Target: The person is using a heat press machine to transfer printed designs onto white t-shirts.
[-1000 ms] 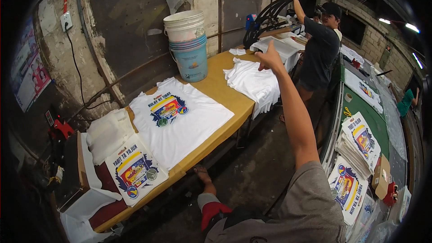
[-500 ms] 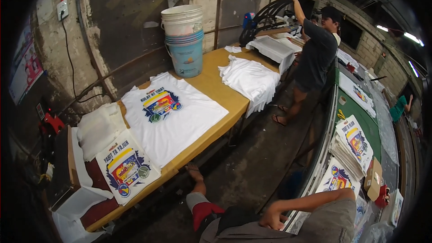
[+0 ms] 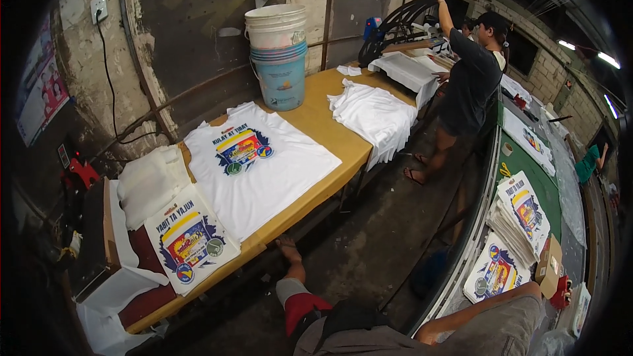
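Neither of my hands shows. My bent right forearm enters at the lower right beside my grey sleeve, with its hand out of sight below. A white T-shirt with a colourful print lies flat on the brown-covered table to the left. At its near left corner sits a stack of printed transfer sheets. Behind that stack is a pile of off-white sheets. Farther along the table lies a heap of white shirts, draping over the edge.
Stacked buckets stand against the wall. A co-worker in dark clothes stands at the table's far end, one arm raised. On the right, a long table carries printed-sheet stacks, tape and yellow scissors. An open box sits lower left.
My right hand has dropped out of view at the lower edge, leaving only the forearm. The view has shifted slightly; the shirts and sheets stay put.
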Available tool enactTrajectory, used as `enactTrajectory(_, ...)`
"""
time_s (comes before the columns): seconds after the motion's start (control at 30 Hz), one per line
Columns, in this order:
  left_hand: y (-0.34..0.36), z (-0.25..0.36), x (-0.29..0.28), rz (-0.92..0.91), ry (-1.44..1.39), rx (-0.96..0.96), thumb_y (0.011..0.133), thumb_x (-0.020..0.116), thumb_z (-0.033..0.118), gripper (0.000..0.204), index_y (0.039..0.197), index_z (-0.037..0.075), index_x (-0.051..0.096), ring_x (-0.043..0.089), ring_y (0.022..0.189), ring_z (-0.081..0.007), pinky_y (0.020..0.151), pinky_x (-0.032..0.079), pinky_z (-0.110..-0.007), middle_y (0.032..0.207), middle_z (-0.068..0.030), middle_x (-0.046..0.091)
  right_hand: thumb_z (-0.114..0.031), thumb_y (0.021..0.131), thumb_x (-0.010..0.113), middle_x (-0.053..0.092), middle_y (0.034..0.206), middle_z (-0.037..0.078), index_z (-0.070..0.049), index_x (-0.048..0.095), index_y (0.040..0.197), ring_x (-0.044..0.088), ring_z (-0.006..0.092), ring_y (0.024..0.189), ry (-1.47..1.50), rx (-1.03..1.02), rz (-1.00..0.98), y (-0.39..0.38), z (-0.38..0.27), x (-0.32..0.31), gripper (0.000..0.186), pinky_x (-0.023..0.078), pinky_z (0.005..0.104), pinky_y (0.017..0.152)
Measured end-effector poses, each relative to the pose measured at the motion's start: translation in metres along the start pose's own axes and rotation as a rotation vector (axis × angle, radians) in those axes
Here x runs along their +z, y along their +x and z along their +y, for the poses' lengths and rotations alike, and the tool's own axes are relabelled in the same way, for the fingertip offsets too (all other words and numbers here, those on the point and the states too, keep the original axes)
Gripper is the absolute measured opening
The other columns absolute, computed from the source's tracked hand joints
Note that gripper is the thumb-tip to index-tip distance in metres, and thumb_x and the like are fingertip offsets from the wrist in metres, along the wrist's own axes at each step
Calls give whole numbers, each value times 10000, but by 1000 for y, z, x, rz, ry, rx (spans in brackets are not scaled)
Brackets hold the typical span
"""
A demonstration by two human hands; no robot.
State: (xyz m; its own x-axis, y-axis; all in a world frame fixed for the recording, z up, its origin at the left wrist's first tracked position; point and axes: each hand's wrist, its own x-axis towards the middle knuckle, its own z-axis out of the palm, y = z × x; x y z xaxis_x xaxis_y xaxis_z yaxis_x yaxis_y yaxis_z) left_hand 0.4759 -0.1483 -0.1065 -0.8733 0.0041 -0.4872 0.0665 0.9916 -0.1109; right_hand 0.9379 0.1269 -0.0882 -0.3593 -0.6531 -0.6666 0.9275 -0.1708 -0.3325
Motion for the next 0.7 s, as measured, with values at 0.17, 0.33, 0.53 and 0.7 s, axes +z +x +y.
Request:
enactTrajectory(0.17, -4, 4, -3, -15, -13, -54, 932, 500, 452, 439, 1192, 131, 648, 635, 955, -269, 881, 463, -375, 1074, -88, 686, -200, 794, 560, 591, 1170, 240, 31, 557, 1179, 663, 338, 872, -3, 19, -11, -1, 0, -7, 448, 583, 429, 613)
enactTrajectory(0.33, -14, 17, -11, -1, 16, -75, 939, 491, 450, 435, 1193, 134, 647, 633, 952, -260, 877, 466, -379, 1072, -77, 685, -235, 805, 550, 596, 1176, 226, 9, 579, 1174, 668, 330, 863, -10, 35, 4, -6, -4, -13, 443, 577, 430, 621)
enactTrajectory(0.53, -25, 27, -22, -4, -1, -68, 942, 489, 444, 430, 1194, 134, 647, 632, 932, -251, 866, 469, -375, 1063, -75, 687, -277, 817, 538, 603, 1182, 209, -18, 604, 1168, 674, 320, 853, -12, 99, 33, -16, -8, -35, 441, 569, 431, 630)
enactTrajectory(0.7, -28, 32, -25, -16, -33, -62, 937, 500, 445, 431, 1190, 130, 649, 628, 908, -251, 849, 470, -378, 1045, -79, 689, -304, 827, 525, 676, 966, 208, -25, 496, 1269, 695, 281, 738, -249, 18, -121, -6, -9, -29, 523, 574, 383, 501)
